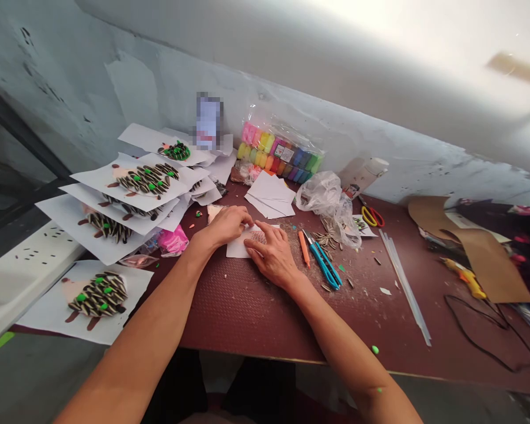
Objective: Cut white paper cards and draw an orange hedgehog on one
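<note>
A small white card (236,249) lies on the dark red table, with grey patterning partly showing between my hands. My left hand (230,225) is closed at the card's far left side, its fingers curled down; whatever they hold is hidden. My right hand (272,252) rests on the card's right side with its fingers stretched out and apart. Just behind my left hand is a pale, flat piece (214,210), partly covered. To the right of my right hand lie an orange pen-like tool (304,249) and blue-handled pliers or scissors (325,265).
Hedgehog pictures (98,297) made with sunflower seeds are stacked at left beside a white power strip (30,253). Behind stand colored clay packs (278,153), blank cards (270,195) and a plastic bag (322,194). Glue sticks (404,282) and a yellow glue gun (470,281) lie right.
</note>
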A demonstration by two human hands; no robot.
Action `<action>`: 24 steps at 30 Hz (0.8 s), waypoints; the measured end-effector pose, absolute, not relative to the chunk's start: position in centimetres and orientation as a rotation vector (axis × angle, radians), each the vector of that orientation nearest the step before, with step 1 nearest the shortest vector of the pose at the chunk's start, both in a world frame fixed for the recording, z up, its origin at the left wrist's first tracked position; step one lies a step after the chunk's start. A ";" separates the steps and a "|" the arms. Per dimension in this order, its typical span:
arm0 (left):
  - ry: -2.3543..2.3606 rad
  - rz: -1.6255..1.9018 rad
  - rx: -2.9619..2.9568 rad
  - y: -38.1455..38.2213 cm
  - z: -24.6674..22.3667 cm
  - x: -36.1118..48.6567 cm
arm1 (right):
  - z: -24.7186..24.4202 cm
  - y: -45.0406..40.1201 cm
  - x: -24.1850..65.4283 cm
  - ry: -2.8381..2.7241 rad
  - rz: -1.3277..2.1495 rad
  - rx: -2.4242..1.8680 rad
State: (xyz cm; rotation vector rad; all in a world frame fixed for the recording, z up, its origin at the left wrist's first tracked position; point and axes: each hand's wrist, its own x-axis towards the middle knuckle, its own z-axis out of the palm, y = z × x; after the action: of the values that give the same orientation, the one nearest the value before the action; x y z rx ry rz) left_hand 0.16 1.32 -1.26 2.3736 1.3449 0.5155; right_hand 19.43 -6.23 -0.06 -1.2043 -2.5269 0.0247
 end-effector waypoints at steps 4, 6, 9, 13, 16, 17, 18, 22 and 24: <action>1.286 0.508 2.339 1.7 -1.5 -0.4 | 0.0 -6.3 19.6 -2.480 0.027 -1.189; 1.255 0.503 2.325 1.8 -1.6 -0.6 | 0.1 -6.4 19.6 -2.501 0.030 -1.170; 1.222 0.497 2.315 1.9 -1.5 -0.9 | 0.3 -6.4 19.4 -2.565 0.041 -1.131; 1.212 0.491 2.301 1.9 -1.2 -0.9 | 0.3 -6.5 19.2 -2.605 0.035 -1.129; 1.209 0.491 2.285 1.9 -1.0 -0.9 | 0.2 -6.5 19.2 -2.570 0.070 -1.119; 1.210 0.495 2.282 1.9 -1.0 -0.9 | 0.1 -6.5 19.3 -2.538 0.081 -1.126; 1.211 0.498 2.281 1.9 -1.1 -0.9 | 0.0 -6.5 19.4 -2.501 0.086 -1.142; 1.206 0.506 2.290 2.1 -1.3 -1.1 | -0.1 -6.2 20.0 -2.414 0.067 -1.220; 1.203 0.507 2.290 2.1 -1.4 -1.1 | -0.2 -6.0 20.3 -2.426 0.053 -1.218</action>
State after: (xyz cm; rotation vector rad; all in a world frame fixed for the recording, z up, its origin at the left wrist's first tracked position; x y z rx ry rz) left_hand -1.09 2.10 -1.44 2.2903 1.2033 0.5067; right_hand 20.27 -5.99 -0.17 -1.2182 -2.4264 0.0532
